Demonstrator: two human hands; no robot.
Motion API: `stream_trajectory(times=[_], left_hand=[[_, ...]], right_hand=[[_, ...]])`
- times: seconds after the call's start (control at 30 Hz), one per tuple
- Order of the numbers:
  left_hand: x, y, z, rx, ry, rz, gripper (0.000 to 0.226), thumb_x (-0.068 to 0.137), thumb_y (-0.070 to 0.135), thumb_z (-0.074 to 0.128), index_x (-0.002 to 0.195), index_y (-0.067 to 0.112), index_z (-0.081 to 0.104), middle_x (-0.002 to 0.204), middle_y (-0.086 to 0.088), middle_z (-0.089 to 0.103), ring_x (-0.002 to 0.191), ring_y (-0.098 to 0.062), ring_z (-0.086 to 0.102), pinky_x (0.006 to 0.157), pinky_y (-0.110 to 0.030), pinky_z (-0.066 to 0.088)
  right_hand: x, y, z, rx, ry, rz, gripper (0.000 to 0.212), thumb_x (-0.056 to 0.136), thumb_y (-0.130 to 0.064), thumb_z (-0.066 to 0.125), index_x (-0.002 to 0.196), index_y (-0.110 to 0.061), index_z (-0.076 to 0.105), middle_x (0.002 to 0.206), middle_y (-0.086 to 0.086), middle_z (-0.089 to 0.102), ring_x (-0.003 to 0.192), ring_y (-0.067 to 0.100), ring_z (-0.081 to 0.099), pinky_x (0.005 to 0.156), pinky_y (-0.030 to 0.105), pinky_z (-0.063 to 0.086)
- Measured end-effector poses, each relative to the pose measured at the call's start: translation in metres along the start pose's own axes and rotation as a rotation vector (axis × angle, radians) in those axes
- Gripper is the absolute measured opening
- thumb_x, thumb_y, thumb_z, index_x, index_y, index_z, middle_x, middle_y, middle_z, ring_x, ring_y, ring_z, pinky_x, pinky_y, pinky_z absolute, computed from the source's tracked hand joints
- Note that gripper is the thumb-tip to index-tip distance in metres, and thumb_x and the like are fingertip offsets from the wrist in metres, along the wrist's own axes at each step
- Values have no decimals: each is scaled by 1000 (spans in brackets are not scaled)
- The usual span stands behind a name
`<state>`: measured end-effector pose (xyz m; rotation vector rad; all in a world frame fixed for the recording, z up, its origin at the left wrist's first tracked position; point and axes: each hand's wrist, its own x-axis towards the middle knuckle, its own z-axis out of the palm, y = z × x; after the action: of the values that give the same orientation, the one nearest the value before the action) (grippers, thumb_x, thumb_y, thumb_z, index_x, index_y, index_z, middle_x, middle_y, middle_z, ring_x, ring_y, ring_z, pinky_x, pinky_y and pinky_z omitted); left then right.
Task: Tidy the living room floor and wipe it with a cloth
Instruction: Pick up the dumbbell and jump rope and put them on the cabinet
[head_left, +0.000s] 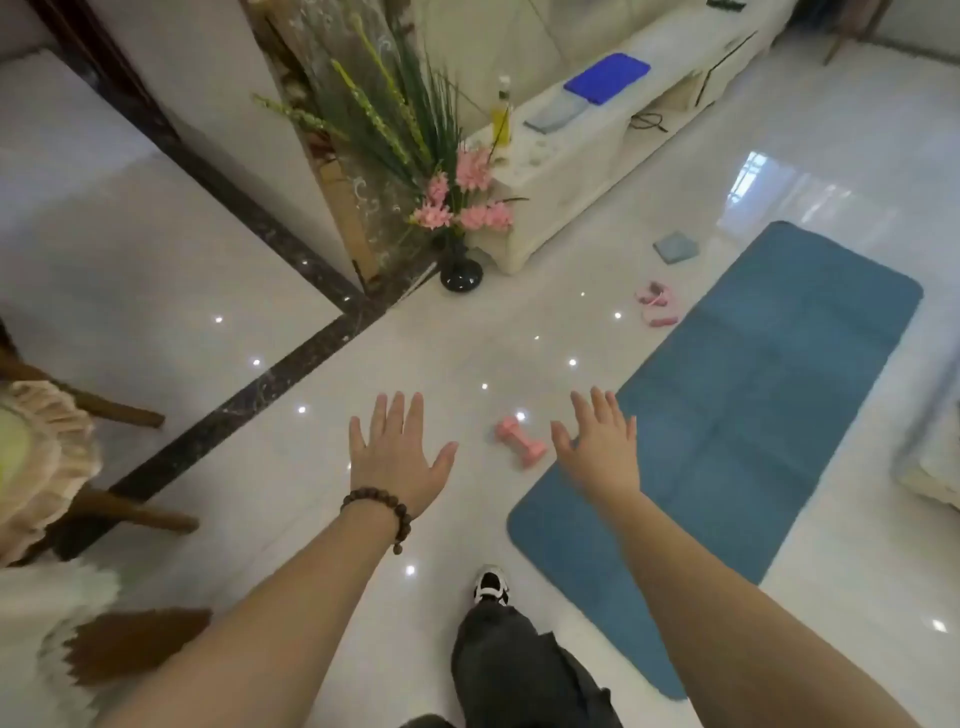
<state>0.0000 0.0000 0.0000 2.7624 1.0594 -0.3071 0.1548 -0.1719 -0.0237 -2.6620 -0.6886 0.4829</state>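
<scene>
A wooden chair with a frilled cream cushion (41, 457) was located at the left edge of the glossy white tiled floor (291, 478), beside a dark marble inlay strip (244, 400) crossing the tiles diagonally. Further right, a black round vase holding pink flowers and green stems (461, 270) was positioned on the floor against the corner of a white low cabinet (550, 171). A yellow spray bottle (502, 114), a grey folded cloth (556, 111) and a blue flat pad (608, 78) were observed on the cabinet top.

The left hand (397, 457), with a brown beaded bracelet (382, 509) at the wrist, was extended palm down above the floor, fingers straight and spread, nothing held. A pink small dumbbell (521, 441) was lying on the floor between the two hands, just beside the near left edge of a blue rectangular exercise mat (753, 415). The right hand (602, 447) was likewise extended flat, fingers straight, nothing held.

Near the far left edge of the mat, a pink skipping rope (655, 304) and a second grey folded cloth (675, 246) were lying on the floor. A black-and-white shoe (491, 584) was planted on the tiles below the hands.
</scene>
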Motion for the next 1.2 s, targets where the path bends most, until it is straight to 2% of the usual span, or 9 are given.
stream_trajectory(times=[0.3,0.47,0.67,0.83,1.0,1.2], left_hand=[[163,39,-35,67,-33,203,76,92,62,24,152,21,3,160,-3,5,147,-21,-3,117,-51,1],[248,67,-45,114,-73,373,75,92,62,23,151,21,1,160,-3,1,147,-21,-5,117,-51,1],[367,80,-46,164,-85,600,76,91,62,26,151,21,3,160,-3,4,147,-21,-2,117,-51,3],[462,76,-55,297,-186,841,76,91,62,23,152,22,1,160,-2,1,146,-20,-6,117,-51,1],[520,83,-60,375,-247,1028,76,91,62,23,152,22,1,160,-2,1,146,-20,-8,117,-51,-2],[540,102,-27,435,-300,1199,76,91,61,26,151,22,2,160,-3,3,146,-20,-5,117,-49,-3]], right_hand=[[112,-5,-29,17,46,185,57,98,-45,33,149,-21,23,159,6,12,147,20,0,118,44,0],[155,2,-27,37,106,318,57,98,-44,36,148,-21,26,159,6,13,147,19,1,118,44,0],[222,-15,4,70,147,538,57,97,-43,37,148,-18,27,158,6,15,147,20,2,118,46,1],[274,-59,22,165,163,794,57,98,-42,36,149,-18,24,159,5,11,147,19,-1,118,45,1],[290,-93,40,227,184,989,57,98,-43,35,148,-19,24,159,5,12,147,19,0,118,45,2],[295,-101,79,335,208,1158,56,98,-43,35,148,-18,25,159,5,12,147,20,0,118,45,2]])
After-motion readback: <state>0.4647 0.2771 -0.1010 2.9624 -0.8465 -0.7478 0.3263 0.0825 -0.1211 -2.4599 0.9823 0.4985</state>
